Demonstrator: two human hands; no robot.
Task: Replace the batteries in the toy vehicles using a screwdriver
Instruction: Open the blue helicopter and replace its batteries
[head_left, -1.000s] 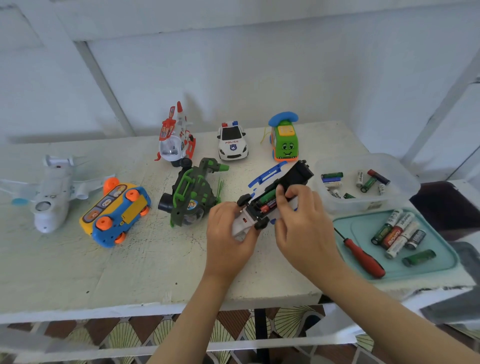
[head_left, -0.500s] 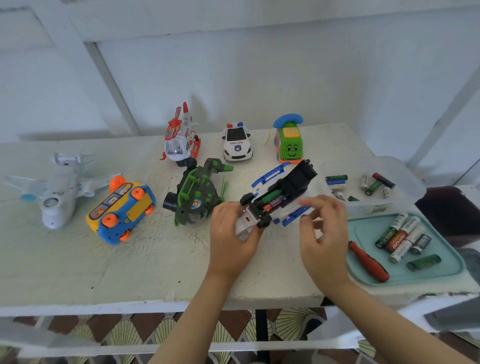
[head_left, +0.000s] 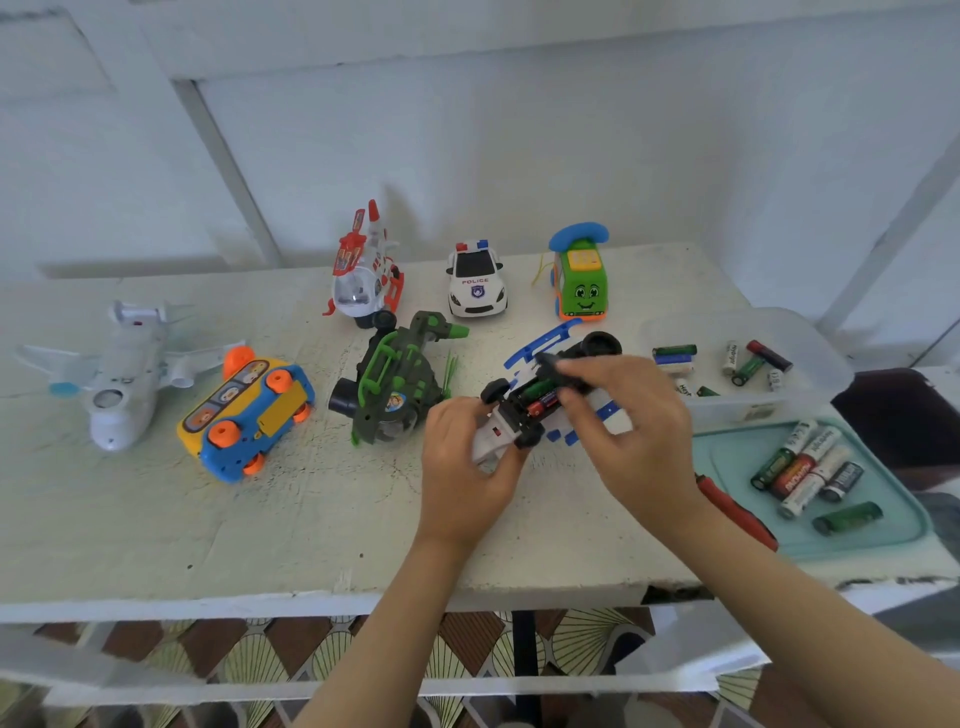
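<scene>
- Counter (head_left: 208, 530), painted white and cracked, carries all the toys.
- Teal tray (head_left: 893, 538) sits at the counter's right end, with a clear plastic tub (head_left: 815, 332) just behind it.
- White toy aeroplane (head_left: 122, 374) stands at the far left. Beside it a yellow and blue toy bus (head_left: 244, 415) lies wheels up.
- Grey-green toy helicopter (head_left: 397, 384) lies on its side near the middle, just left of the hands.
- Toy racing car (head_left: 498, 434), white, blue and black, is held upside down above the counter's middle. Its battery bay is open, showing a green and a red cell (head_left: 540, 397).
- Left hand (head_left: 467, 462) grips the car's white nose, fingers wrapped round it.
- Right hand (head_left: 634, 426) curls over the car's black rear half. Whether it pinches the car or a loose black piece, I cannot tell.
- Along the back stand a red and white helicopter (head_left: 363, 275), a police car (head_left: 475, 280) and a green smiling car (head_left: 581, 280).
- Red-handled screwdriver (head_left: 737, 512) lies at the tray's left edge, partly hidden by the right forearm.
- Loose batteries (head_left: 805, 467) lie clustered on the tray; more batteries (head_left: 748, 364) are scattered in the tub.
</scene>
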